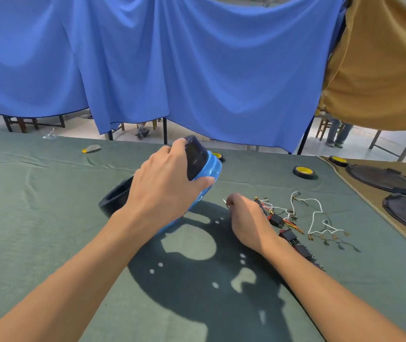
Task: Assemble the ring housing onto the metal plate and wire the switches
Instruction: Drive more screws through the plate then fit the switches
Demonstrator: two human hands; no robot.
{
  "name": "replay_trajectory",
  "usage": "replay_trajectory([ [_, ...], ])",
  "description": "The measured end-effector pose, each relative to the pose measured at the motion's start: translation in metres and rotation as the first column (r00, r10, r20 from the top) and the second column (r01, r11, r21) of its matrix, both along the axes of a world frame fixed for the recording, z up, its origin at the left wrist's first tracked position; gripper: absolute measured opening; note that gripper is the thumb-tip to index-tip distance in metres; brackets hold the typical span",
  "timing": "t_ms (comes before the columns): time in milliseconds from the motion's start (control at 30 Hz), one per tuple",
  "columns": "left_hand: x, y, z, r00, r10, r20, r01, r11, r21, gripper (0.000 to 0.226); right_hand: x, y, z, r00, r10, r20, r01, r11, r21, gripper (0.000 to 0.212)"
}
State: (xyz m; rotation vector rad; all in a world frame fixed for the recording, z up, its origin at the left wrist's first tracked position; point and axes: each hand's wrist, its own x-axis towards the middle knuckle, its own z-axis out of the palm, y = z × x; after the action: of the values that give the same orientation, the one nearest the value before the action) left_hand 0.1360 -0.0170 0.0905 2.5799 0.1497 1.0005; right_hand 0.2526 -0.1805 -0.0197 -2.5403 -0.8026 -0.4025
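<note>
**Q:** Where was the ring housing (195, 156)?

**A:** Tilted above the green table (49, 218), gripped from above by the left hand (165, 183), with the thumb pressed on the blue disc (213, 169) set against it.

**Q:** And the right hand (248, 223)?

**A:** Low over the table, fingers curled, pinching a thin sliver (225, 202) too small to identify. The black switches (277, 219) and white wires (315, 213) lay just beside it, a tape roll (303, 172) farther back.
</note>
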Motion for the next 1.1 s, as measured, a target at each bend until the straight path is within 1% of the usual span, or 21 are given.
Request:
replay_trajectory([
  [67, -0.002, -0.005, 0.011, 0.998, -0.053, 0.036, 0.057, 0.993, -0.101, 0.066, 0.000, -0.001, 0.003, 0.998, -0.055, 0.019, 0.050, 0.976, 0.212, 0.027],
  [100, -0.003, -0.007, 0.015, 0.996, -0.077, 0.053, 0.084, 0.985, -0.150, 0.064, -0.001, -0.001, 0.005, 0.995, -0.092, 0.023, 0.082, 0.954, 0.288, 0.028],
  [133, -0.004, -0.009, 0.019, 0.993, -0.097, 0.069, 0.109, 0.974, -0.197, 0.061, -0.003, 0.001, 0.008, 0.993, -0.119, -0.006, 0.114, 0.929, 0.351, 0.028],
  [200, -0.008, -0.010, 0.028, 0.986, -0.134, 0.097, 0.157, 0.942, -0.297, 0.051, -0.007, 0.004, 0.014, 0.984, -0.132, -0.118, 0.172, 0.869, 0.463, 0.025],
  [233, -0.010, -0.009, 0.032, 0.981, -0.159, 0.114, 0.190, 0.913, -0.361, 0.047, -0.008, 0.005, 0.018, 0.974, -0.136, -0.184, 0.214, 0.824, 0.524, 0.024],
  [300, -0.016, -0.006, 0.040, 0.966, -0.217, 0.138, 0.257, 0.813, -0.522, 0.040, -0.009, 0.008, 0.025, 0.935, -0.110, -0.337, 0.315, 0.694, 0.647, 0.026],
  [333, -0.019, -0.004, 0.043, 0.960, -0.241, 0.142, 0.277, 0.761, -0.587, 0.036, -0.009, 0.010, 0.028, 0.910, -0.072, -0.409, 0.360, 0.628, 0.690, 0.027],
  [400, -0.025, -0.002, 0.048, 0.950, -0.278, 0.140, 0.299, 0.689, -0.660, 0.024, -0.011, 0.013, 0.033, 0.866, 0.013, -0.500, 0.418, 0.533, 0.736, 0.027],
  [467, -0.029, 0.001, 0.051, 0.946, -0.299, 0.128, 0.296, 0.630, -0.718, 0.019, -0.011, 0.019, 0.036, 0.847, 0.050, -0.529, 0.442, 0.486, 0.754, 0.026],
  [533, -0.033, 0.004, 0.051, 0.940, -0.326, 0.097, 0.279, 0.574, -0.770, 0.024, -0.013, 0.024, 0.037, 0.841, 0.068, -0.537, 0.455, 0.447, 0.770, 0.021],
  [600, -0.037, 0.008, 0.050, 0.931, -0.356, 0.077, 0.261, 0.505, -0.823, 0.037, -0.015, 0.028, 0.038, 0.834, 0.087, -0.544, 0.470, 0.404, 0.785, 0.018],
  [667, -0.037, 0.015, 0.049, 0.929, -0.362, 0.073, 0.237, 0.431, -0.871, 0.045, -0.017, 0.030, 0.038, 0.821, 0.114, -0.560, 0.490, 0.365, 0.792, 0.021],
  [733, -0.034, 0.026, 0.046, 0.936, -0.346, 0.060, 0.194, 0.367, -0.910, 0.047, -0.020, 0.031, 0.040, 0.817, 0.150, -0.557, 0.482, 0.353, 0.802, 0.024],
  [767, -0.033, 0.033, 0.045, 0.939, -0.342, 0.050, 0.168, 0.325, -0.931, 0.051, -0.020, 0.030, 0.041, 0.820, 0.153, -0.551, 0.471, 0.365, 0.803, 0.023],
  [833, -0.029, 0.048, 0.042, 0.933, -0.359, 0.032, 0.121, 0.231, -0.965, 0.055, -0.021, 0.029, 0.046, 0.835, 0.101, -0.541, 0.456, 0.423, 0.783, 0.020],
  [900, -0.027, 0.062, 0.036, 0.921, -0.389, -0.009, 0.057, 0.158, -0.986, 0.047, -0.022, 0.028, 0.052, 0.841, 0.063, -0.537, 0.447, 0.480, 0.755, 0.021],
  [933, -0.026, 0.068, 0.032, 0.911, -0.411, -0.040, 0.021, 0.143, -0.990, 0.048, -0.023, 0.027, 0.055, 0.839, 0.062, -0.541, 0.441, 0.505, 0.742, 0.022],
  [1000, -0.022, 0.079, 0.023, 0.888, -0.451, -0.089, -0.032, 0.131, -0.991, 0.056, -0.027, 0.025, 0.060, 0.837, 0.042, -0.545, 0.433, 0.557, 0.709, 0.024],
  [1100, -0.015, 0.098, 0.009, 0.869, -0.478, -0.130, -0.069, 0.144, -0.987, 0.072, -0.032, 0.020, 0.067, 0.836, -0.007, -0.548, 0.442, 0.601, 0.666, 0.025],
])
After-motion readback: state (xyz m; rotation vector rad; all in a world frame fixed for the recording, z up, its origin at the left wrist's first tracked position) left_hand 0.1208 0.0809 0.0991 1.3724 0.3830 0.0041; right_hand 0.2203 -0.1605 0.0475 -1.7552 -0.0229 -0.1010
